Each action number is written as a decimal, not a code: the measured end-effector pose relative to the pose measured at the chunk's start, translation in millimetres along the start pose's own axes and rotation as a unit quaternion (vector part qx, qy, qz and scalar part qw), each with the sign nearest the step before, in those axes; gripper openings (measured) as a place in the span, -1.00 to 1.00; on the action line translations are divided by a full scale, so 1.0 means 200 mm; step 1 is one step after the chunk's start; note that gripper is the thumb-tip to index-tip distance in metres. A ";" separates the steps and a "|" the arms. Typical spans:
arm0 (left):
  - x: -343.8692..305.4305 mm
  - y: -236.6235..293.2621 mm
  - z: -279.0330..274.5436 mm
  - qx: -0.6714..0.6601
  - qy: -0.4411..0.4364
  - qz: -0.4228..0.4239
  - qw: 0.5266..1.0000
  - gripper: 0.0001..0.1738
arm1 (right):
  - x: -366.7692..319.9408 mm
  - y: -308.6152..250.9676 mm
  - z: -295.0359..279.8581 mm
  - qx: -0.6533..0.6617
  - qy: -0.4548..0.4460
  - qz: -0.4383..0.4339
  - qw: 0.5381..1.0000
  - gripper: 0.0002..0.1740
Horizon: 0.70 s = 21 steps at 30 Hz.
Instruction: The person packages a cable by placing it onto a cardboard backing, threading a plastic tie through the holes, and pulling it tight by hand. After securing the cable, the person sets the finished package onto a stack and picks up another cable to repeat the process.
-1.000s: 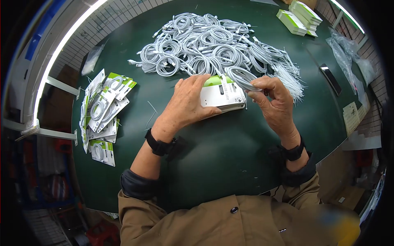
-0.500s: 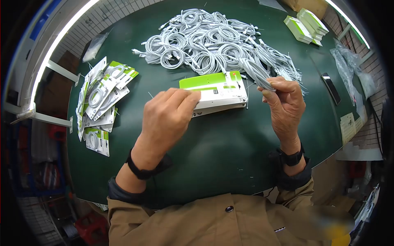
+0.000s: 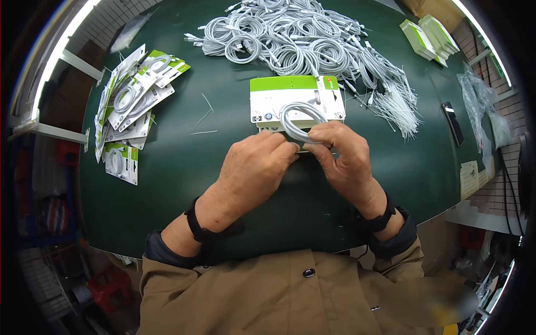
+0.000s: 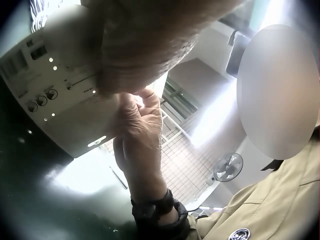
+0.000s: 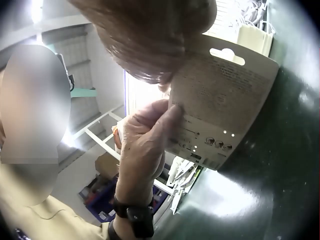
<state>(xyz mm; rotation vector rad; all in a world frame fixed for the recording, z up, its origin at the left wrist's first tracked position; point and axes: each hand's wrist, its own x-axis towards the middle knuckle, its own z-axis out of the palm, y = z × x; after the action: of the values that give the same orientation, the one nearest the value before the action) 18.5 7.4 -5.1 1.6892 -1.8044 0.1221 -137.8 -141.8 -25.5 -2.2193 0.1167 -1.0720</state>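
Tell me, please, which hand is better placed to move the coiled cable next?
Probably the right hand: its fingers grip the coiled cable, whereas the left hand is near the lower edge of the card.

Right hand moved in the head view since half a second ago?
Yes. The right hand has moved left, farther from the phone lying at the right.

A dark green table (image 3: 290,209) bears coiled cables (image 3: 296,42), carded cables (image 3: 134,106) — and a phone (image 3: 453,124).
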 end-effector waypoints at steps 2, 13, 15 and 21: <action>0.04 0.00 -0.02 -0.046 0.103 0.031 0.993 -0.72 | 0.00 0.00 0.01 0.016 0.007 0.025 1.000 -0.72; -0.28 0.15 0.04 -0.687 -0.026 -0.483 0.543 -0.35 | -0.03 0.02 0.04 0.042 -0.002 -0.084 0.996 -0.70; -0.31 0.14 0.04 -0.726 -0.014 -0.511 0.460 -0.32 | -0.04 0.00 0.05 0.059 -0.016 -0.112 0.992 -0.69; -0.31 0.19 -0.04 -0.743 0.032 -0.529 0.409 -0.63 | -0.04 -0.07 0.03 0.037 -0.075 -0.157 0.984 -0.66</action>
<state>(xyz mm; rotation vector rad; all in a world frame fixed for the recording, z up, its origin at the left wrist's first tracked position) -15.5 70.7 -16.5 0.8671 0.0792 -1.4599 -142.1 -125.6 -25.5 -2.2894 -0.3443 -1.0478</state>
